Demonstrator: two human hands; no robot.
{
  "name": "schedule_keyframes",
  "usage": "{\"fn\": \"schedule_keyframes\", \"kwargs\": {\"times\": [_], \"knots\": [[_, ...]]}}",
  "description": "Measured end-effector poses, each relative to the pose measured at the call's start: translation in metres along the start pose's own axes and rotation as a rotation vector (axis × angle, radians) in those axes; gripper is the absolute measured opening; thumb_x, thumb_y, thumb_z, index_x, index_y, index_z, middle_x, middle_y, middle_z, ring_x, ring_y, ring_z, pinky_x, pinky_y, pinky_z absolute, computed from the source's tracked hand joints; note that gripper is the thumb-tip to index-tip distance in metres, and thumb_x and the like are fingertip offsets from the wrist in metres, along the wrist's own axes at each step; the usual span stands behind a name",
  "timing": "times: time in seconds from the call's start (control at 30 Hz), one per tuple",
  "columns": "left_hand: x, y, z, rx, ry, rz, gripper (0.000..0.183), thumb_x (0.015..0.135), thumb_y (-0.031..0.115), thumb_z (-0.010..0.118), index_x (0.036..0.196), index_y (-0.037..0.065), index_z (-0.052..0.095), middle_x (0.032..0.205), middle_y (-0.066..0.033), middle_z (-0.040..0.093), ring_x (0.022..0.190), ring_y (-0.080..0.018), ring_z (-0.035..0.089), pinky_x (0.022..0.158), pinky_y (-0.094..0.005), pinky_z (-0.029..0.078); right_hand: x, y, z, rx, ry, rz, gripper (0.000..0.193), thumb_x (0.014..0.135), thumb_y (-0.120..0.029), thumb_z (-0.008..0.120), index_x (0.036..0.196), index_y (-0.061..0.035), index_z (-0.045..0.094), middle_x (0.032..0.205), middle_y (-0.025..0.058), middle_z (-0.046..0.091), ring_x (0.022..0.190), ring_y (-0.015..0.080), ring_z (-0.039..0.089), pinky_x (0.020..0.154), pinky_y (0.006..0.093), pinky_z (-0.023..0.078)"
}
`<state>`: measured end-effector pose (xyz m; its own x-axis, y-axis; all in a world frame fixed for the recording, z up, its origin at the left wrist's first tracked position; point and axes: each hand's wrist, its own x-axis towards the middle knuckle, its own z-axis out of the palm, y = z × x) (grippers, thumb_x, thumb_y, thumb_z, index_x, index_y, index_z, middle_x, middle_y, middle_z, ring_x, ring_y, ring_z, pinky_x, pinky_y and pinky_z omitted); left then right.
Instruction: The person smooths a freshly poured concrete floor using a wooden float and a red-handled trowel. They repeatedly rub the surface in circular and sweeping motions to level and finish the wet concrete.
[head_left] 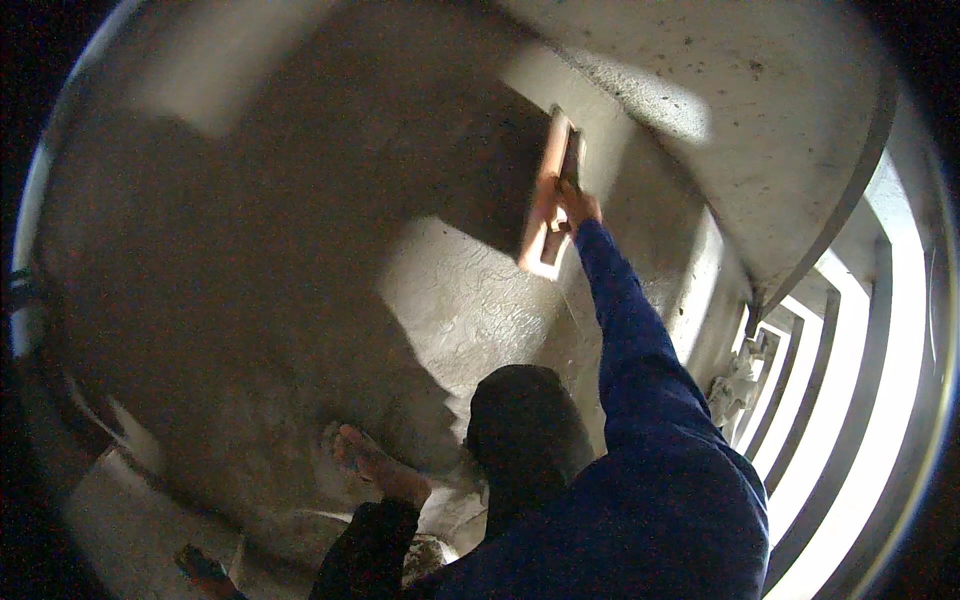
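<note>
My right arm, in a blue sleeve, reaches out ahead. My right hand (578,208) is closed on the handle of a long, reddish-brown plasterer's float (545,215). The float lies along the grey cement surface (470,290), whose lit patch looks wet and streaked. Low at the left edge of my body, a dim shape that appears to be my left hand (205,568) shows only in part. Its fingers are too dark to make out, and so is anything in them.
My bare foot (385,470) rests on the cement, beside my dark-clothed knee (530,430). A pale concrete slab or wall (770,130) rises at the right. Beyond it, bright slatted openings (850,370) run down the right side, with a greyish lump (735,385) near them.
</note>
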<state>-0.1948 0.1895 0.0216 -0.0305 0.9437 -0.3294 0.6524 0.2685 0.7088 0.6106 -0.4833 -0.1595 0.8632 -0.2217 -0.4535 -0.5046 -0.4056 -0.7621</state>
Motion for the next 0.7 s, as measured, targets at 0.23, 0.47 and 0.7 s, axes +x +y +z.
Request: {"fn": "schedule_keyframes", "kwargs": {"times": [0.23,0.47,0.7], "knots": [[0.036,0.019,-0.002,0.056,-0.057,0.051,0.047,0.1,0.034,0.043,0.14,0.01,0.041,0.137,-0.0117,0.049,0.117,-0.0212,0.051,0.097,-0.0341,0.039,0.021,-0.121,0.173,-0.657,-0.221,-0.3,0.049,0.087,-0.053,0.055,0.1,-0.0076,0.068,0.097,0.0218,0.068,0.095,0.0366,0.065,0.083,0.0454,0.051],[0.051,0.018,0.035,0.687,-0.054,0.278,0.051,0.095,0.039,0.053,0.137,0.011,0.045,0.127,-0.0077,0.058,0.104,-0.0175,0.056,0.083,-0.0306,0.046,-0.076,-0.084,0.145,-0.84,-0.659,-0.587,0.066,0.077,-0.063,0.06,0.118,-0.0124,0.065,0.113,0.0171,0.066,0.104,0.0356,0.063,0.089,0.0446,0.049],[0.033,0.047,0.043,0.247,-0.006,0.258,0.052,0.093,0.04,0.057,0.134,0.01,0.048,0.119,-0.0062,0.061,0.089,-0.0154,0.056,0.067,-0.027,0.046,-0.052,-0.119,0.082,-0.716,-0.416,-0.822,0.053,0.087,-0.048,0.058,0.125,-0.0115,0.057,0.115,0.0188,0.064,0.108,0.036,0.061,0.092,0.0432,0.048]]}}
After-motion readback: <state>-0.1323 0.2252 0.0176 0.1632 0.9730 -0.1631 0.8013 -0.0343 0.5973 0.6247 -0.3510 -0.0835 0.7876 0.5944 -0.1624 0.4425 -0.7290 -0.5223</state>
